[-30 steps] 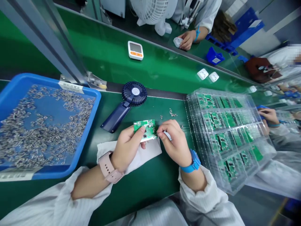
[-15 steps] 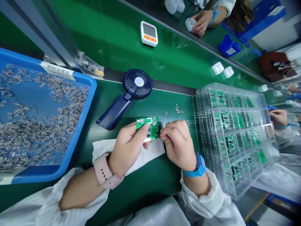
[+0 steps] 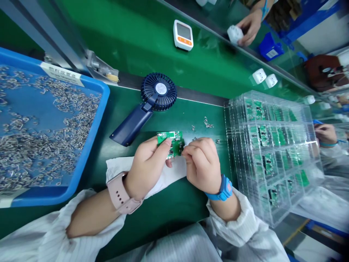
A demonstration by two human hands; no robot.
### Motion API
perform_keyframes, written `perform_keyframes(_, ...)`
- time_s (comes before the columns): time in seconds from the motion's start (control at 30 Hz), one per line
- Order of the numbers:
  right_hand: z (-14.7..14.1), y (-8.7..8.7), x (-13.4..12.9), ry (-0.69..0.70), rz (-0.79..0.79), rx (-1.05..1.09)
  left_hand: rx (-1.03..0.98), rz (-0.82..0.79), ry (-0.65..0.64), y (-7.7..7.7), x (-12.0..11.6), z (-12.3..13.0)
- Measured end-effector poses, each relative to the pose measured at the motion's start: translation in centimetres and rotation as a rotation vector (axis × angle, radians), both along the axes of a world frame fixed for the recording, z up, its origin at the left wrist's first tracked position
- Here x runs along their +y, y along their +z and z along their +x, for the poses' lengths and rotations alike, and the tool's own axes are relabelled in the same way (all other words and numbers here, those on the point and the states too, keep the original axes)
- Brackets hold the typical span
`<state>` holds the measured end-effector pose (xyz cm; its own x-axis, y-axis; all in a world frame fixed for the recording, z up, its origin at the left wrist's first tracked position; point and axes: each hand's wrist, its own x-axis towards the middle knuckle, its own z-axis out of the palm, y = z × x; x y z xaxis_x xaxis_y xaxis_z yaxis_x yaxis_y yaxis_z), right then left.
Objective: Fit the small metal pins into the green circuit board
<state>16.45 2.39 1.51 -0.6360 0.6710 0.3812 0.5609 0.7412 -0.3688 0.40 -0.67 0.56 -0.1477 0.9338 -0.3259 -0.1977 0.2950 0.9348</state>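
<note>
Between thumb and fingers, my left hand [image 3: 148, 162] grips a green circuit board [image 3: 174, 142] by its left side, above a white cloth [image 3: 117, 167]. My right hand [image 3: 203, 163] is pinched at the board's right edge; whatever its fingertips hold is too small or hidden to name. Small metal pieces [image 3: 208, 124] lie loose on the green table just beyond my right hand. A blue tray [image 3: 105, 98] at the left holds a great many small bent metal pieces.
A dark blue handheld fan [image 3: 159, 91] lies behind the board. Clear divided boxes [image 3: 272, 153] with green boards stand at the right. A white and orange display [image 3: 183, 35] is farther back. Other people's hands [image 3: 252, 27] show at the top and right edge.
The view has shifted slightly. Both hands stay at the board, the right one still pinched at its right edge. At the top, another person's hand has turned the white part it holds.
</note>
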Motion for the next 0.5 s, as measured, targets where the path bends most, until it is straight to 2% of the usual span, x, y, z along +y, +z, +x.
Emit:
perform_keyframes(0.33, -0.4, -0.3, 0.2, -0.011, -0.176, 0.146, -0.061, -0.036, 0.005, -0.2, 0.0, 0.0)
perform_keyframes(0.47, 0.5, 0.9, 0.8, -0.010, -0.224, 0.157, -0.151, -0.040, 0.009, -0.4, -0.2, -0.1)
perform_keyframes(0.5, 1.2, 1.3, 1.2, -0.047, -0.216, 0.169, -0.190, -0.042, 0.015, -0.5, -0.2, -0.1)
